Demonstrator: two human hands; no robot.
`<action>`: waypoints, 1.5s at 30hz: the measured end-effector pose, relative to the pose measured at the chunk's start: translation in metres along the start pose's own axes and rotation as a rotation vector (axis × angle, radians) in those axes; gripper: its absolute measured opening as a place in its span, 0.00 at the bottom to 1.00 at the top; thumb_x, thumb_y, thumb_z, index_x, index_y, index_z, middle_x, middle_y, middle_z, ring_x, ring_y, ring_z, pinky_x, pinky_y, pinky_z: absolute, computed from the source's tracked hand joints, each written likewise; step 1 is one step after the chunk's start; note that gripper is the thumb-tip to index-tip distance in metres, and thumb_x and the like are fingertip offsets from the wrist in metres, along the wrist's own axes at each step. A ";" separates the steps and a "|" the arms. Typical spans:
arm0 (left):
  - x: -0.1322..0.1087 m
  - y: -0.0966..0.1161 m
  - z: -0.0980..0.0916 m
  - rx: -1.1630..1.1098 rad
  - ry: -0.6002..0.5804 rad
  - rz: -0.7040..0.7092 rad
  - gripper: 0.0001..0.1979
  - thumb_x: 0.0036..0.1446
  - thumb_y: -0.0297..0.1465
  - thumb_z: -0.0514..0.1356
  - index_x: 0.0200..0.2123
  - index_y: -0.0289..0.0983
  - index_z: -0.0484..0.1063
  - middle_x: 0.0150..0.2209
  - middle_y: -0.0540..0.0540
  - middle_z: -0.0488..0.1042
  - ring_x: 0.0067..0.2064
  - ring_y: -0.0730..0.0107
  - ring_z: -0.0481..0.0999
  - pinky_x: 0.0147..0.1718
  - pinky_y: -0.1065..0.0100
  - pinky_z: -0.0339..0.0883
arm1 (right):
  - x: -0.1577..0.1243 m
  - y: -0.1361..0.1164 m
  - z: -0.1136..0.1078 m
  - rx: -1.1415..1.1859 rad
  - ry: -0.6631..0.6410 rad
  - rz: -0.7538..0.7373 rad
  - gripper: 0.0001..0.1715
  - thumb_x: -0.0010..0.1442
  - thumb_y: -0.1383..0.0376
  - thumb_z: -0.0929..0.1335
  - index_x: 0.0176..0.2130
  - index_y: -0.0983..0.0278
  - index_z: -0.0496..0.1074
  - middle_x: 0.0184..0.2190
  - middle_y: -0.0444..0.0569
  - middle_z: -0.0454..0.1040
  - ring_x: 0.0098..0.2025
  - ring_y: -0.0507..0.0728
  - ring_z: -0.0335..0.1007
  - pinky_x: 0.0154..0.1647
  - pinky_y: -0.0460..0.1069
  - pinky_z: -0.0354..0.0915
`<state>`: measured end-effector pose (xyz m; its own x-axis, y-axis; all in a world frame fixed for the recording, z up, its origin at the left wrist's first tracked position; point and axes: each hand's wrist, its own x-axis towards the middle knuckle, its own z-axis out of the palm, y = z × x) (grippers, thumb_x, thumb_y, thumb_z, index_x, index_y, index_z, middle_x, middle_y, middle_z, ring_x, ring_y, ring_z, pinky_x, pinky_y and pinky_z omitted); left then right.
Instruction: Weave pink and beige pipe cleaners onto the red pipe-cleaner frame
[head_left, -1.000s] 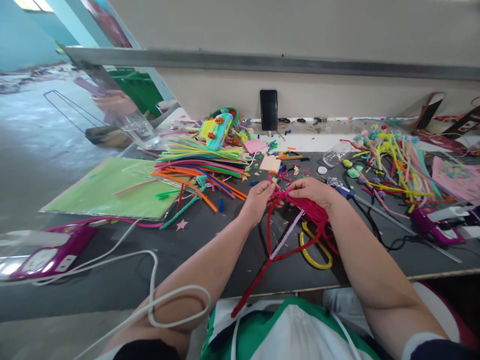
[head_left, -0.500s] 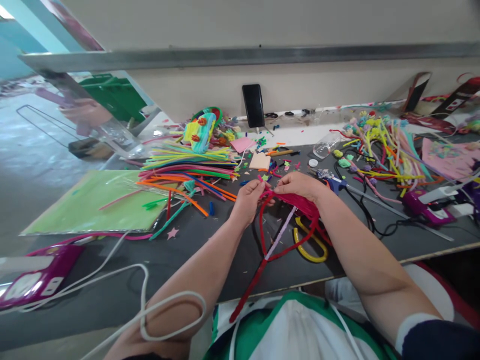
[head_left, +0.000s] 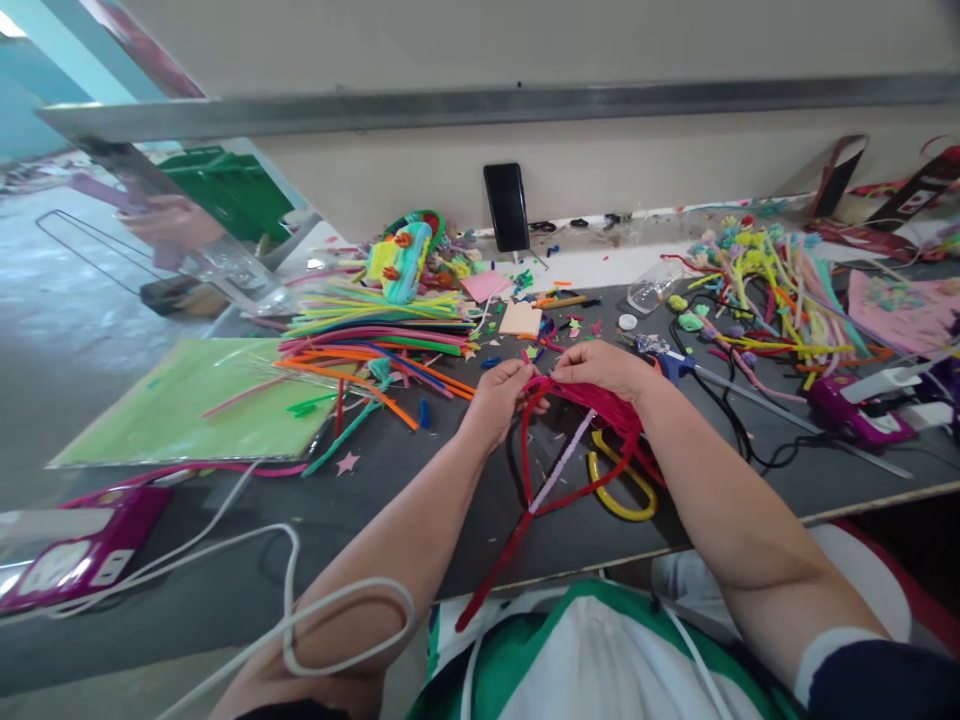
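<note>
Change: hands and view barely shifted since half a second ago; both hands stay pinched on the red stems, edged slightly up the table.
Writing: none legible; the purple box (head_left: 71,555) at far left shows a pale label, too blurred to read.
Green sheet (head_left: 187,405): flat on the table's left part, under clear film.
Stem pile (head_left: 375,335): mixed colours, lying lengthwise beside the sheet.
Left hand (head_left: 501,398): fingers closed, pinching the bundle's left end.
Red stems (head_left: 592,405): fuzzy red-pink bundle held between both hands just above the table (head_left: 420,480); loose ends loop down toward the near edge, one lilac stem among them.
Right hand (head_left: 600,368): fingers curled shut over the bundle's top.
Scissors (head_left: 619,490): yellow handles, under the bundle.
Phone (head_left: 505,207): upright against the wall, screen dark.
Glue gun (head_left: 862,415): purple, right of the hands, corded.
</note>
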<state>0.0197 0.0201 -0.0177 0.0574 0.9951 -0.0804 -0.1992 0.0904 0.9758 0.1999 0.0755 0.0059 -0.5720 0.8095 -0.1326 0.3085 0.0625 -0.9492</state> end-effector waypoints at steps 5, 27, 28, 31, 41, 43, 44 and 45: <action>0.000 -0.001 0.000 -0.008 0.020 0.008 0.16 0.48 0.41 0.64 0.31 0.34 0.69 0.20 0.51 0.72 0.20 0.70 0.73 0.20 0.69 0.71 | 0.001 0.001 0.001 -0.019 -0.013 0.000 0.17 0.46 0.53 0.71 0.29 0.65 0.74 0.24 0.43 0.72 0.27 0.51 0.64 0.32 0.46 0.60; -0.002 -0.003 0.004 0.008 0.043 0.017 0.14 0.50 0.41 0.63 0.33 0.35 0.70 0.20 0.52 0.71 0.20 0.72 0.72 0.23 0.68 0.72 | -0.005 -0.007 0.004 -0.002 -0.108 0.074 0.11 0.48 0.59 0.70 0.27 0.65 0.75 0.23 0.44 0.75 0.26 0.51 0.67 0.30 0.46 0.61; -0.003 -0.002 0.004 0.020 0.046 0.023 0.14 0.50 0.41 0.62 0.33 0.35 0.70 0.21 0.52 0.71 0.20 0.72 0.72 0.23 0.68 0.72 | -0.005 -0.007 0.004 -0.049 -0.101 0.061 0.12 0.48 0.58 0.70 0.27 0.65 0.75 0.23 0.44 0.75 0.26 0.51 0.67 0.30 0.46 0.61; -0.004 -0.001 0.004 0.159 0.051 0.126 0.13 0.53 0.40 0.60 0.33 0.36 0.71 0.23 0.52 0.70 0.23 0.74 0.70 0.26 0.70 0.69 | -0.004 -0.007 0.003 -0.188 -0.089 0.029 0.13 0.49 0.58 0.68 0.28 0.65 0.75 0.23 0.43 0.74 0.26 0.51 0.65 0.29 0.45 0.59; -0.008 0.008 0.005 0.644 -0.044 0.614 0.11 0.59 0.34 0.54 0.30 0.38 0.75 0.34 0.43 0.72 0.42 0.65 0.70 0.45 0.67 0.63 | 0.001 -0.004 0.012 -0.283 -0.001 0.037 0.12 0.47 0.59 0.67 0.25 0.67 0.73 0.20 0.42 0.68 0.25 0.50 0.60 0.26 0.45 0.54; -0.011 0.008 0.008 0.695 -0.056 0.659 0.12 0.60 0.33 0.53 0.31 0.38 0.75 0.36 0.42 0.71 0.43 0.65 0.70 0.45 0.65 0.63 | 0.002 -0.001 0.011 -0.237 0.012 0.026 0.12 0.46 0.59 0.68 0.25 0.67 0.73 0.20 0.41 0.67 0.25 0.49 0.59 0.26 0.45 0.54; -0.013 0.007 0.010 0.717 -0.056 0.678 0.12 0.60 0.33 0.53 0.31 0.38 0.75 0.37 0.42 0.70 0.43 0.64 0.70 0.45 0.65 0.63 | 0.001 0.000 0.010 -0.204 0.010 0.018 0.12 0.46 0.59 0.68 0.25 0.67 0.73 0.20 0.41 0.67 0.25 0.49 0.59 0.26 0.45 0.54; -0.014 0.007 0.011 0.741 -0.061 0.695 0.11 0.59 0.33 0.54 0.31 0.38 0.75 0.38 0.42 0.70 0.44 0.64 0.69 0.47 0.64 0.63 | 0.001 0.000 0.009 -0.170 0.004 0.011 0.12 0.45 0.59 0.68 0.26 0.67 0.73 0.20 0.41 0.68 0.25 0.49 0.59 0.27 0.45 0.55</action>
<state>0.0285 0.0058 -0.0074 0.2137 0.8122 0.5428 0.4476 -0.5753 0.6846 0.1927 0.0711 0.0029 -0.5649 0.8130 -0.1414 0.4393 0.1513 -0.8855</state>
